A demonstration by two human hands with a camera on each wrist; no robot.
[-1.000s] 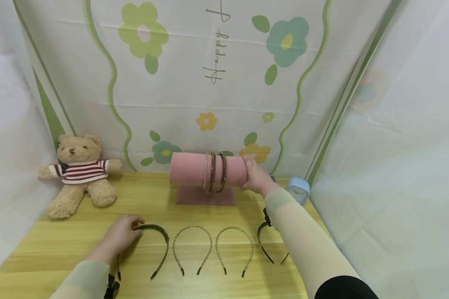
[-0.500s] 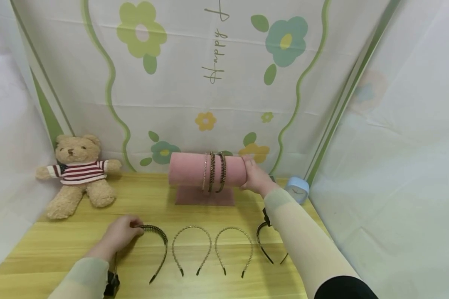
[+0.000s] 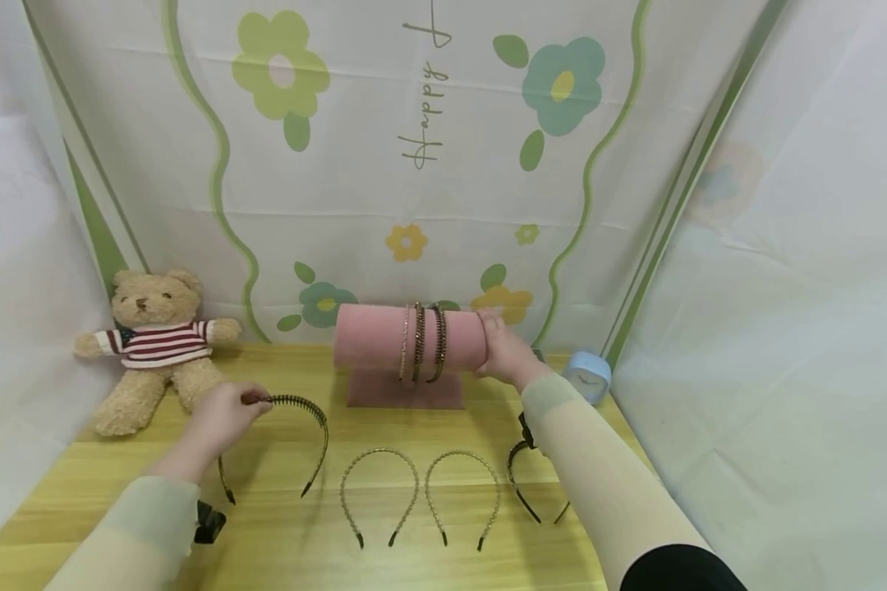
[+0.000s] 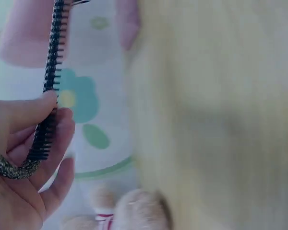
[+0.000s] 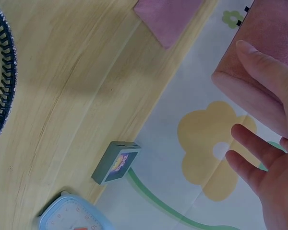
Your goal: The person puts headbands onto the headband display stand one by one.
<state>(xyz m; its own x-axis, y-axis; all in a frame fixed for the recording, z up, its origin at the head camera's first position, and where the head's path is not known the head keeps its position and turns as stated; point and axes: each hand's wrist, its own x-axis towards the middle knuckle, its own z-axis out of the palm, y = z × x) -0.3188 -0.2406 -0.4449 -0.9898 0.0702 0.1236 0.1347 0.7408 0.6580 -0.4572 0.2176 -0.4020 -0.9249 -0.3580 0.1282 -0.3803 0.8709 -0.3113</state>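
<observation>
Toothed, arched headband (image 3: 305, 404), lower left
Left fingers (image 4: 62, 133) pinch it, now higher; right fingers (image 3: 494, 332) clasp the velvety pink cylinder (image 3: 369, 336).

I am at a small cloth-walled booth (image 3: 806, 328), set out like a display corner: flower-printed white fabric (image 3: 488, 180) encloses a wood-grain surface (image 3: 406, 570) on three sides, and on it sit a teddy bear (image 3: 161, 346), a blue clock (image 3: 588, 376) and a pink bracelet stand (image 3: 369, 336). Whether this is home or shop, I cannot tell.
</observation>
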